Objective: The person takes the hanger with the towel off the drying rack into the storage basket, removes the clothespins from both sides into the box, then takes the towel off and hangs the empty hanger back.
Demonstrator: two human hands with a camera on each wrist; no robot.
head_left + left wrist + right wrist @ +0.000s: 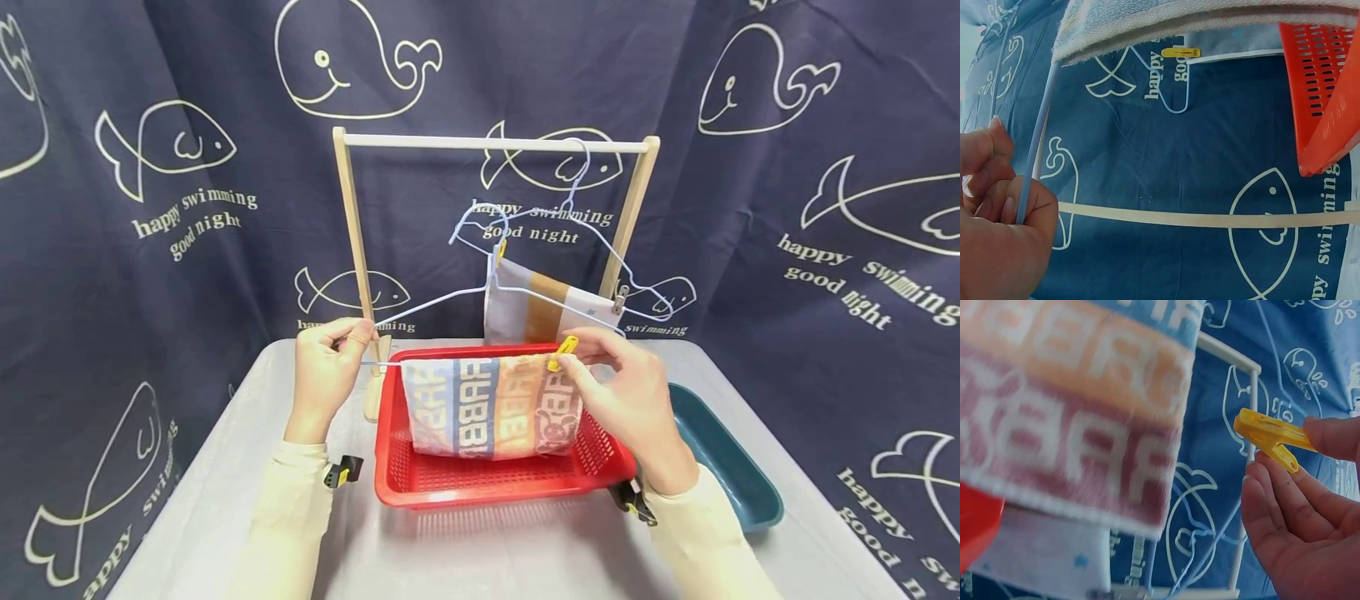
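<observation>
A striped towel with block letters (476,417) hangs folded over the bottom bar of a light-blue wire hanger (431,304), in front of a red basket. My left hand (326,375) grips the hanger at its left end; in the left wrist view the fingers curl round the blue wire (1040,131). Near the towel's top right corner, my right hand (637,396) pinches a yellow clothespin (562,353) between thumb and fingers. In the right wrist view the clothespin (1272,434) appears apart from the towel (1104,406).
Behind stands a wooden rack (480,143) with a second hanger (592,225) bearing another cloth (547,304), held by a yellow clip (502,250) and a metal clip (620,298). The red basket (386,467) sits mid-table; a teal tray (723,458) lies at right.
</observation>
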